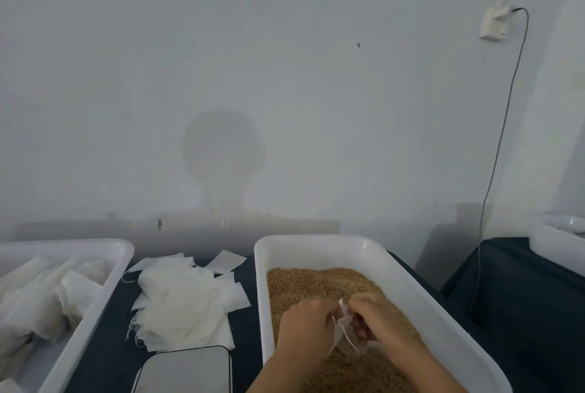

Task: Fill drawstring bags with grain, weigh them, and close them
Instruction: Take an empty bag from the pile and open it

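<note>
- Both hands work over the white tub (pixel 319 245) of grain (pixel 319 285), so any spill probably drops back into the stock and not onto the dark table (pixel 104 357)
- The left hand (pixel 305 326) pinches one side of a small white drawstring bag (pixel 345 334), fingers curled onto the cloth; this appears to hold the mouth steady
- The right hand (pixel 378 318) grasps the opposite side of the same bag, fingers bent around the fabric; the two grips together suggest the mouth is being spread for filling
- The bag hangs between the hands, just above the grain surface; whether it contains grain yet cannot be told
- A stack of flat empty bags (pixel 186 300) lies on the table just left of the tub, within reach of the left hand for the next pick
- The scale (pixel 186 370) sits in front of that stack, beside the tub, so a filled bag needs only a short transfer; its display is out of view
- A second white tray (pixel 104 293) at far left holds bulkier white bags (pixel 47 297), likely finished ones, kept apart from the empties
- Judged stage: opening or filling, with weighing and closing of this bag not yet done
</note>
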The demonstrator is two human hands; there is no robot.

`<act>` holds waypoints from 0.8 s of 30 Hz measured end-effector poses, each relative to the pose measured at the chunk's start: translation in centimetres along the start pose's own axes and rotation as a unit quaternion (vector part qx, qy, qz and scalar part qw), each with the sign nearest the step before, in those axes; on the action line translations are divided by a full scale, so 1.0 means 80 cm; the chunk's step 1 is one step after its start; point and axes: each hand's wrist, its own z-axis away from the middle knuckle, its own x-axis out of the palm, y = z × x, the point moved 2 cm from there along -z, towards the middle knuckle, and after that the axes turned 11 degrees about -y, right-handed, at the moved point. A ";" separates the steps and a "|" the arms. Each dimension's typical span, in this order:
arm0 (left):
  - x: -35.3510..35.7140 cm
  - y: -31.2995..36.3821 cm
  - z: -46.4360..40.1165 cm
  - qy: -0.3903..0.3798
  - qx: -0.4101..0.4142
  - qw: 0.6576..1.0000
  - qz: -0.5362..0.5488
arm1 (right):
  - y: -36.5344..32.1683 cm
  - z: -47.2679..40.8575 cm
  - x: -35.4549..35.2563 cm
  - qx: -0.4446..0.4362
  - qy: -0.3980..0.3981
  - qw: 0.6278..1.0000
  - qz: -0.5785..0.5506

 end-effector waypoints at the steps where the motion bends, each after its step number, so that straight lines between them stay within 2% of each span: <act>1: 0.003 0.000 0.001 -0.013 -0.005 1.000 -0.014 | 0.000 0.001 0.001 0.004 -0.006 1.000 0.003; 4: 0.011 0.002 0.001 -0.057 -0.011 0.997 -0.055 | -0.002 0.004 0.003 0.015 -0.003 1.000 -0.009; 6: 0.011 0.002 0.002 -0.059 -0.011 0.996 -0.067 | -0.003 0.003 0.002 0.020 0.015 1.000 -0.015; 10: 0.002 0.003 0.005 0.024 0.003 0.999 -0.046 | -0.005 0.006 0.003 0.009 0.007 0.998 -0.060; 11: 0.000 0.003 0.005 0.051 0.003 0.998 -0.036 | -0.004 0.007 0.002 -0.001 0.028 0.999 -0.044; 12: -0.003 0.002 0.006 0.073 -0.002 0.997 -0.032 | -0.001 0.005 -0.002 -0.003 0.068 0.997 0.026; 14: -0.007 0.000 0.006 0.098 -0.020 0.995 -0.027 | 0.004 0.005 -0.012 0.007 0.152 0.961 0.232; 16: -0.008 -0.002 0.006 0.093 -0.046 0.994 -0.031 | 0.007 0.009 -0.019 0.029 0.171 0.930 0.324; 18: -0.004 -0.003 0.006 0.050 -0.078 0.995 -0.040 | 0.014 0.011 -0.021 0.094 0.105 0.924 0.356; 20: 0.005 -0.006 0.007 -0.037 -0.114 0.992 -0.037 | 0.021 0.014 -0.014 0.145 0.028 0.902 0.405; 22: 0.013 -0.008 0.007 -0.119 -0.127 0.982 -0.072 | 0.021 0.016 -0.010 0.143 0.037 0.872 0.466; 24: 0.016 -0.007 0.007 -0.171 -0.130 0.971 -0.108 | 0.019 0.015 -0.010 0.150 0.058 0.850 0.502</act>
